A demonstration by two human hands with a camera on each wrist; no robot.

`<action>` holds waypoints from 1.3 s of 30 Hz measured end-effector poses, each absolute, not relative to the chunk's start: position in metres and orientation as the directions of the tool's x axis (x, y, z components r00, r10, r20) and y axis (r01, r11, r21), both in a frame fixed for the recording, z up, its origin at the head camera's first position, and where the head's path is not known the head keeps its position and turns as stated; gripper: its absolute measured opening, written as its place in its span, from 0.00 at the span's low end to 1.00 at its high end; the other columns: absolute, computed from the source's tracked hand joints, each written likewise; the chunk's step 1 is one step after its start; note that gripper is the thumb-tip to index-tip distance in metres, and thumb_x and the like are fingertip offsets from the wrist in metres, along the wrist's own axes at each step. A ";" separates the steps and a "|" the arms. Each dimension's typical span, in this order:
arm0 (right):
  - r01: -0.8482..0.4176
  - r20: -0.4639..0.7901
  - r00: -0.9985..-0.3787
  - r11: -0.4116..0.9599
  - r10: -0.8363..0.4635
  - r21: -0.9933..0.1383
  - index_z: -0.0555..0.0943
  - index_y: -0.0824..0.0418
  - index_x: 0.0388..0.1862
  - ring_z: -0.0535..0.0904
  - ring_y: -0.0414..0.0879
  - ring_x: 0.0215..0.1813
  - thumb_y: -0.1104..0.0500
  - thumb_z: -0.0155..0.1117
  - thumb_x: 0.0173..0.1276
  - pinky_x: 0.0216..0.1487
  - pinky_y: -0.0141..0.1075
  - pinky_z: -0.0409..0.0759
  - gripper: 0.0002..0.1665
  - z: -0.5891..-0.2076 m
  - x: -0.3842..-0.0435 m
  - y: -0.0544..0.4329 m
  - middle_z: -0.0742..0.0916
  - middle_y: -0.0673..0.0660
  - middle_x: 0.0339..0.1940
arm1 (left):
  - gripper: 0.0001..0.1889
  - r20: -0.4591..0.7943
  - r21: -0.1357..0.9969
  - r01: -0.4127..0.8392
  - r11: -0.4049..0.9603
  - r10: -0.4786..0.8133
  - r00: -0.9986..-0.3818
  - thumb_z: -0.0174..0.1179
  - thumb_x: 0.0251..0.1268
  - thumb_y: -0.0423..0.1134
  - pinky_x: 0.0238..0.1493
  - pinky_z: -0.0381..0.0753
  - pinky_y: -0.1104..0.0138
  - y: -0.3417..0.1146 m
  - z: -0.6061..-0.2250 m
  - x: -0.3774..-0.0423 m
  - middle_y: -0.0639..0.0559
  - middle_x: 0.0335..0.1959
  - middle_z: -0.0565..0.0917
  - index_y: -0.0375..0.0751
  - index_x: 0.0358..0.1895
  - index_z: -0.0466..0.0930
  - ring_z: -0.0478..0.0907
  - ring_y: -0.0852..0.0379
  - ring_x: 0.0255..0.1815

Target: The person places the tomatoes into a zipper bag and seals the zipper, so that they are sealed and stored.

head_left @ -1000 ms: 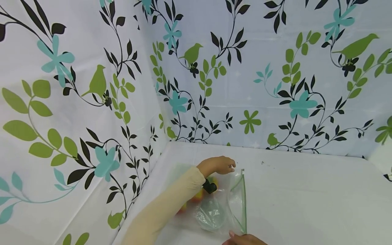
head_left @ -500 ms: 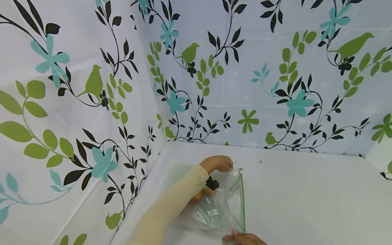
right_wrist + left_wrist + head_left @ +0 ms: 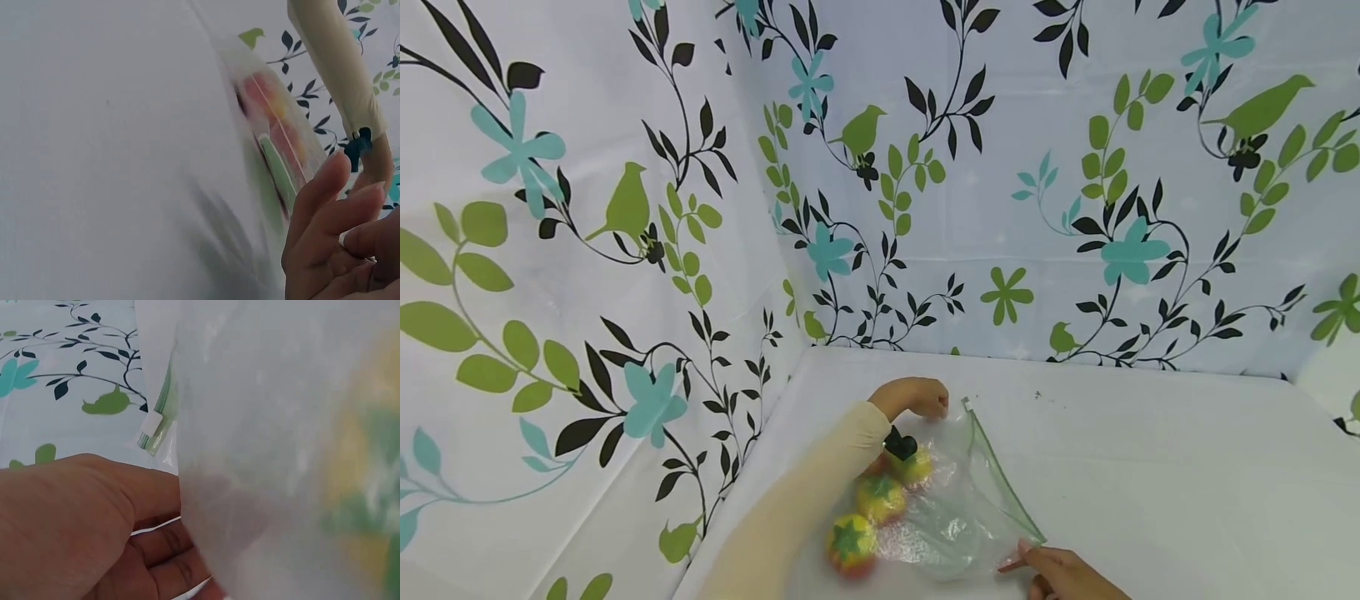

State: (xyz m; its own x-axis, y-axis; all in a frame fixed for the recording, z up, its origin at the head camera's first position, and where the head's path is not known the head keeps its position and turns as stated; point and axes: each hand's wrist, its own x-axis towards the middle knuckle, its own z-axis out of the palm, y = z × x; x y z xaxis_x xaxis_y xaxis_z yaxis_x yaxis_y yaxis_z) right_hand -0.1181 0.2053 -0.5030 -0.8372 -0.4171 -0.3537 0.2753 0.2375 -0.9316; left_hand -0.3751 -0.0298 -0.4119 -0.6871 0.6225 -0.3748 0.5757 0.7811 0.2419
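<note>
A clear zip bag (image 3: 943, 500) with a green seal (image 3: 1000, 475) lies on the white table, several yellow-and-red toy fruits (image 3: 880, 497) with green star-shaped tops inside it. At the bag's far edge my left hand (image 3: 913, 397) pinches the film, close to the white slider (image 3: 152, 423); the left wrist view shows part of a finger through the plastic. My right hand (image 3: 1067, 573) pinches the bag's near corner, at the other end of the seal. A greenish round shape (image 3: 943, 542) shows through the bag beside the fruits. The fruits sit toward the left side of the bag.
A white table (image 3: 1150, 483) extends to the right of the bag. Behind it and along the left hang cloths (image 3: 925, 250) printed with leaves, birds and flowers. A dark wrist camera (image 3: 900, 443) sits on the left wrist, over the fruits in the head view.
The bag's near corner has swung right with my right hand, so the seal now slants. My left hand has shifted slightly left, and more of the fruits shows.
</note>
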 end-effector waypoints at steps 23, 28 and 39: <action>0.256 -0.416 -0.827 0.405 -0.379 -0.878 0.74 0.71 0.62 0.72 0.40 0.21 0.36 0.43 0.85 0.22 0.30 0.66 0.38 -0.471 -0.178 0.291 0.81 0.50 0.22 | 0.14 -0.452 0.662 0.248 0.708 0.640 -0.621 0.55 0.82 0.40 0.43 0.82 0.66 -0.117 -0.435 -0.346 0.53 0.32 0.84 0.41 0.33 0.81 0.82 0.60 0.35; 0.219 -0.397 -0.818 0.413 -0.416 -0.884 0.72 0.73 0.61 0.72 0.41 0.21 0.38 0.42 0.86 0.22 0.31 0.67 0.37 -0.468 -0.188 0.300 0.80 0.51 0.21 | 0.12 -0.398 0.751 0.213 0.625 0.686 -0.609 0.54 0.81 0.39 0.44 0.82 0.67 -0.130 -0.447 -0.335 0.53 0.33 0.83 0.39 0.35 0.81 0.81 0.60 0.37; 0.113 -0.297 -0.857 0.408 -0.422 -0.906 0.76 0.66 0.42 0.68 0.39 0.23 0.43 0.49 0.86 0.22 0.30 0.67 0.27 -0.472 -0.206 0.298 0.78 0.51 0.26 | 0.11 -0.313 0.826 0.191 0.530 0.714 -0.626 0.55 0.80 0.38 0.42 0.79 0.67 -0.143 -0.464 -0.325 0.54 0.33 0.85 0.37 0.37 0.82 0.79 0.60 0.35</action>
State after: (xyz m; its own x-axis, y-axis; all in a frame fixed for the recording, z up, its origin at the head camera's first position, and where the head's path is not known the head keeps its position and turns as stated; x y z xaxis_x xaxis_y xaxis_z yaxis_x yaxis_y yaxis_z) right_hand -0.2061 0.2982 -0.4719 -0.8568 -0.4218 -0.2968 0.1133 0.4075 -0.9061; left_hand -0.3255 -0.1426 -0.4637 -0.6261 0.7140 -0.3134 0.1912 0.5302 0.8260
